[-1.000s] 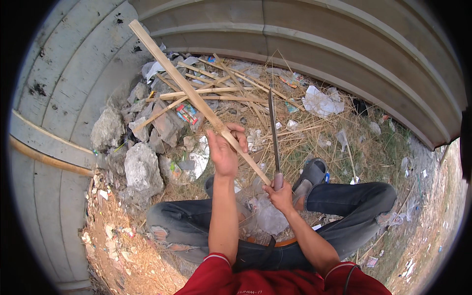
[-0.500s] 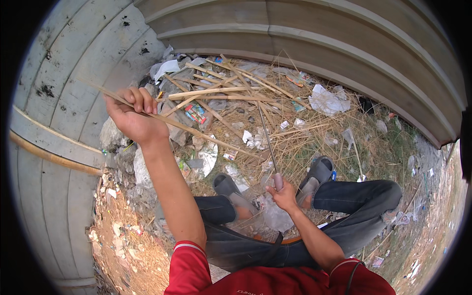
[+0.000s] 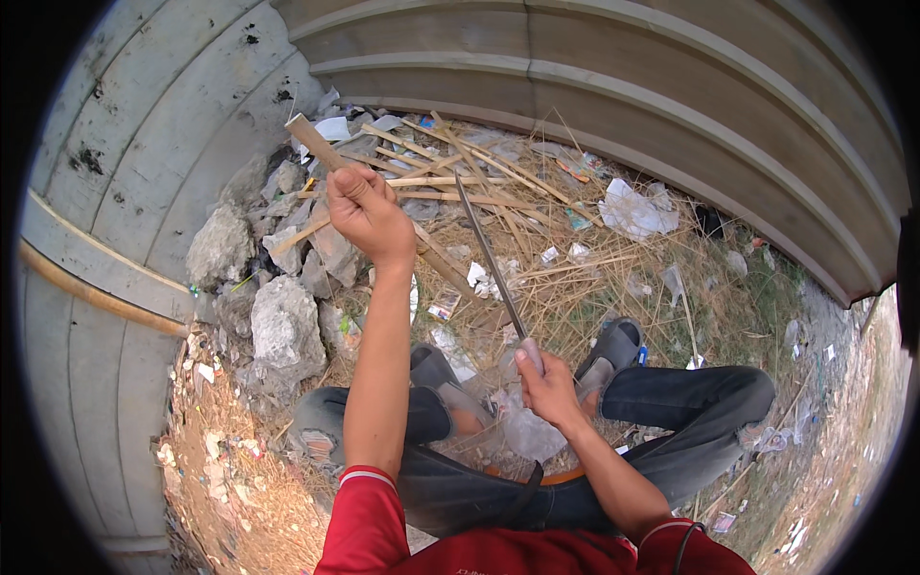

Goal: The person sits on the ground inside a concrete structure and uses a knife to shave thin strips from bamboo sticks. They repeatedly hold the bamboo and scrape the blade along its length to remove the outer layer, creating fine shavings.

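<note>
My left hand (image 3: 372, 216) is closed round a bamboo stick (image 3: 314, 142), which slants from upper left down toward the knife; part of it is hidden by the fist. Closed on the pale handle of a long, narrow-bladed knife is my right hand (image 3: 550, 391), low between my feet. The knife's blade (image 3: 491, 261) points up and slightly left, its edge side hard to make out. Beyond both hands, a loose heap of split bamboo strips (image 3: 450, 180) lies criss-crossed on dry straw.
Rough stones (image 3: 287, 328) are piled at the left, beside a grey panel wall (image 3: 144, 144). A ribbed metal wall (image 3: 623, 77) curves behind the heap. Paper scraps (image 3: 637, 209) litter the straw. A clear plastic bag (image 3: 533, 433) lies between my grey slippers (image 3: 618, 345).
My left hand has moved right and turned over, knuckles now up; a thicker stick end now shows above it in place of the thin strip. The knife blade has tilted further left.
</note>
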A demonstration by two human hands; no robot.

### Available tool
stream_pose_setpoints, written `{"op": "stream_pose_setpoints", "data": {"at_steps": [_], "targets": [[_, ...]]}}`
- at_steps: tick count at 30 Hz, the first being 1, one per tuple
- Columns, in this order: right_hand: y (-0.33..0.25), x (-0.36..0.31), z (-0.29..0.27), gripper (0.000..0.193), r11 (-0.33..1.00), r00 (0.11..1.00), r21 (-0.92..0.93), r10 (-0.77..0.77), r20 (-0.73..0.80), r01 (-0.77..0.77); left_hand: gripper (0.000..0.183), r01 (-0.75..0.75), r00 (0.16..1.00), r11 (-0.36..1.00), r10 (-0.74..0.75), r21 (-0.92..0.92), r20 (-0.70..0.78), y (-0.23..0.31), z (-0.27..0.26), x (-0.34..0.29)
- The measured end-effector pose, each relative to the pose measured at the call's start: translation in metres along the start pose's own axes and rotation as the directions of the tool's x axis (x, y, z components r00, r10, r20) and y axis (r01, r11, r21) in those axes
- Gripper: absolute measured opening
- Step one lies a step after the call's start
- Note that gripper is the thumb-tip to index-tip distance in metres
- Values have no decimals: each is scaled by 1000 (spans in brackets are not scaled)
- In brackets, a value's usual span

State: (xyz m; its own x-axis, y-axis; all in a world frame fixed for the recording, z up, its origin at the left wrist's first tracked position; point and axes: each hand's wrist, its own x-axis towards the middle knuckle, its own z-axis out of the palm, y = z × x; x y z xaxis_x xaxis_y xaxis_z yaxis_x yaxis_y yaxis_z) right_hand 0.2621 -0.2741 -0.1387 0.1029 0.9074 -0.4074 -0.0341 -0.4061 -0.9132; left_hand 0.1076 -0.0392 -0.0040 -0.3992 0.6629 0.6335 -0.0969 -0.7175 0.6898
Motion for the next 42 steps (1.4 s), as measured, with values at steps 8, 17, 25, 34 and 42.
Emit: {"op": "stream_pose_setpoints", "data": {"at_steps": [8,17,25,34,42], "targets": [[-93,-43,11,39,920,958,308,-277,69,244,46,-8,988,986,34,167,-152,-30,-6,5],[-36,-36,8,42,857,913,337,312,264,-391,49,47,987,996,-35,76,-155,-48,-20,13],[-106,-56,9,40,781,903,530,-426,64,330,51,67,993,994,-75,-90,-87,-45,-21,12],[-31,-60,5,41,839,912,369,328,245,-400,52,85,975,996,-89,-30,-203,-45,-80,39],[-77,-58,2,39,957,973,255,83,217,-139,43,76,997,996,-76,48,5,6,-81,81]]}}
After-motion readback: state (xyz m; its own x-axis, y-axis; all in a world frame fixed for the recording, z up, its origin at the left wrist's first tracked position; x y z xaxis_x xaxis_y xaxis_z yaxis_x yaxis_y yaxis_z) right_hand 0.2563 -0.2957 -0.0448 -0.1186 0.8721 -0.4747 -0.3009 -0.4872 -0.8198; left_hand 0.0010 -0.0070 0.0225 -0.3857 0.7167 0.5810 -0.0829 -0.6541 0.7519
